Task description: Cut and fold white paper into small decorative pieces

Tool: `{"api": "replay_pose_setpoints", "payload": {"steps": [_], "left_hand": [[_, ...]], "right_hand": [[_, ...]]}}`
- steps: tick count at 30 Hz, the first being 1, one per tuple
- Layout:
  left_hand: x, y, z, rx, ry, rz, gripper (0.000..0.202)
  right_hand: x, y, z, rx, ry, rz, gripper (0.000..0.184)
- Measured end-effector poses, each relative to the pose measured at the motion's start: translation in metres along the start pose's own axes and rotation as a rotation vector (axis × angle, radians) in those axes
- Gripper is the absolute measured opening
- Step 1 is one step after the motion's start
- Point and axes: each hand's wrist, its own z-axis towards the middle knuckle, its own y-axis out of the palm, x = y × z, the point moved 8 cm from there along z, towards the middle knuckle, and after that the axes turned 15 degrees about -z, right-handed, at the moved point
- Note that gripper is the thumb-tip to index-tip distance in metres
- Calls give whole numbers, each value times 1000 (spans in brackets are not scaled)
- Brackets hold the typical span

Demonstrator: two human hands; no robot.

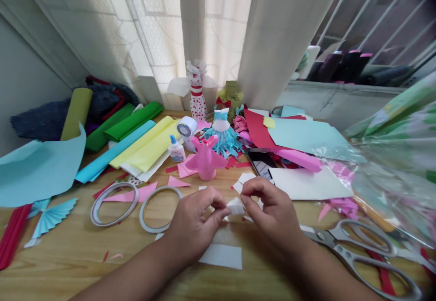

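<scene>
Wooden desk [64, 278] has open room along the bottom edge; left hand [194, 224] and right hand [272, 212] both pinch a small white paper scrap [235, 206].

Between the fingers [255, 191] sits a white paper scrap [235, 206]. Just above the fingers stands a pink paper dress [206, 158], and behind it a turquoise fringed paper dress [223, 143] with a white top. Farther beyond the fingers rises a bottle figure [198, 99] patterned with red and white dots and bands. Left of the fingers lie yellow crepe paper [143, 144], green paper rolls [132, 121] and a pale blue sheet [37, 174]. Right of the fingers, silver scissors [354, 251] lie over a red strip [384, 278], near cellophane [395, 165] printed in green and pink. The desk [68, 269] shows honey-brown wood grain.
</scene>
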Motion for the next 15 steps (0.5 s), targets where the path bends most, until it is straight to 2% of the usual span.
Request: {"api": "replay_pose_setpoints", "payload": {"steps": [2, 4, 7, 11, 15], "left_hand": [[0, -1, 0, 10, 17, -1, 8], [1, -1, -1, 9, 36, 3, 9], [2, -3, -1, 24, 49, 11, 9], [3, -5, 0, 49, 49, 4, 8], [0, -5, 2, 54, 15, -12, 8]], "right_hand": [[0, 3, -1, -64, 20, 130, 6], [1, 9, -3, -146, 60, 236, 12], [2, 15, -4, -231, 89, 292, 11], [4, 16, -3, -265, 109, 325, 16], [-1, 12, 0, -235, 57, 274, 14]]}}
